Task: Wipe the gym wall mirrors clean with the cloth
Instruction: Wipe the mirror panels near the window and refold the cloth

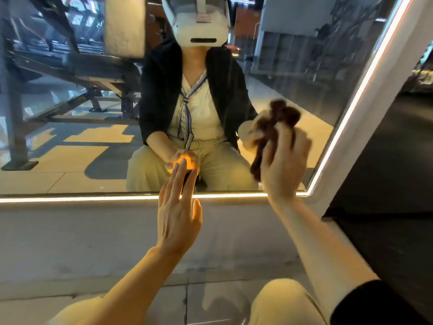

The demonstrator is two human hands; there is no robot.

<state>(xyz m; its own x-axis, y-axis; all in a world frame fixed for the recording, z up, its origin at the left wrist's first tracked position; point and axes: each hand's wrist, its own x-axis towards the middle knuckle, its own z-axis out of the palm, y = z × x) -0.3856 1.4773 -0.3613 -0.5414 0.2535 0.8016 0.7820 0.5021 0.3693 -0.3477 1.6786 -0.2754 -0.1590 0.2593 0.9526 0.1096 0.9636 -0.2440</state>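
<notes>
Grey floor (70, 254), glowing light strip (82, 198), possibly tiles

A large wall mirror (82, 137) with a glowing white light strip (93, 198) along its bottom and right edges fills the view. The right hand (284, 165) grips a crumpled dark brown cloth (269, 134) against the glass near the mirror's lower right corner. The left hand (178, 212), fingers straight, touches the glass at the bottom edge. Below runs a pale grey ledge (70, 242).
</notes>
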